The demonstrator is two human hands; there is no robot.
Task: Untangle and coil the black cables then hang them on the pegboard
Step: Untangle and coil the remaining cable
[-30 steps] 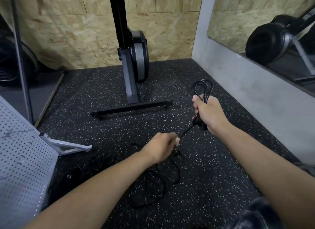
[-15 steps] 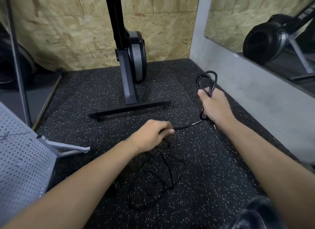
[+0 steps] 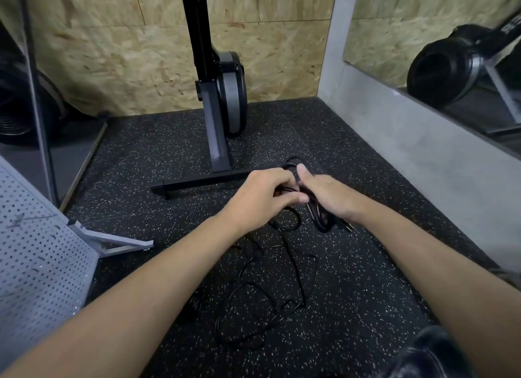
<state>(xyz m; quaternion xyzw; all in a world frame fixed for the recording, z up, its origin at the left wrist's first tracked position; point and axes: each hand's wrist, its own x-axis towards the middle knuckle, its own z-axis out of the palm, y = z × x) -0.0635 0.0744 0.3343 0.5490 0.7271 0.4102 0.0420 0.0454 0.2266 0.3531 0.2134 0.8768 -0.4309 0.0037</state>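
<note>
Evidently limp, light black cable [image 3: 318, 221]: right hand [image 3: 330, 198] clasps the coiled loops, left hand [image 3: 263, 192] pinches the trailing slack beside it.

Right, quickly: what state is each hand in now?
Left hand: closed, pinching the black cable beside its coil.
Right hand: closed, gripping the coil.

Both bare forearms extend forward and converge. Left hand [image 3: 260, 198] and right hand [image 3: 331, 198] touch, backs upward, fingers curled round the black cable [image 3: 318, 220]; right thumb raised.
</note>
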